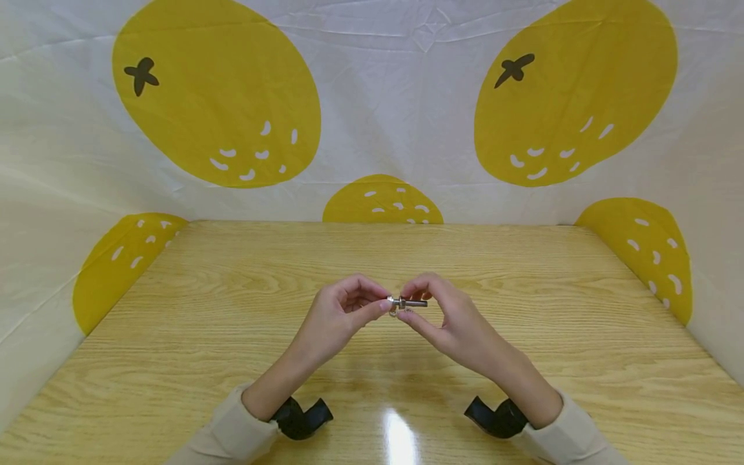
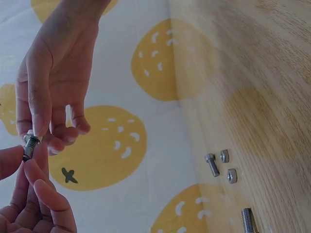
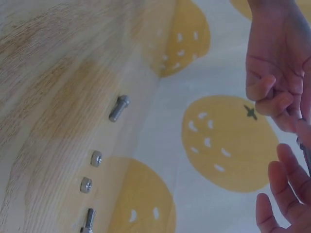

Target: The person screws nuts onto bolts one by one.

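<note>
My left hand (image 1: 340, 307) pinches the head end of a metal bolt (image 1: 417, 303) between thumb and fingertips. The bolt lies level, its dark shank pointing right. Around it sits a nut (image 1: 402, 302), and my right hand (image 1: 456, 320) has thumb and index fingertip on that nut. In the left wrist view the bolt (image 2: 31, 144) shows between both hands' fingertips. On the table below lie a loose bolt (image 2: 212, 165), one nut (image 2: 224, 156), a second nut (image 2: 232, 175) and another bolt (image 2: 248, 221). From the head these loose pieces are mostly hidden by the hands.
The wood-grain table (image 1: 244, 258) reaches back to a white curtain (image 1: 395, 116) printed with yellow fruit, which also hangs at both sides. Black wrist mounts (image 1: 302, 418) sit at both sleeve cuffs, above the table's near part.
</note>
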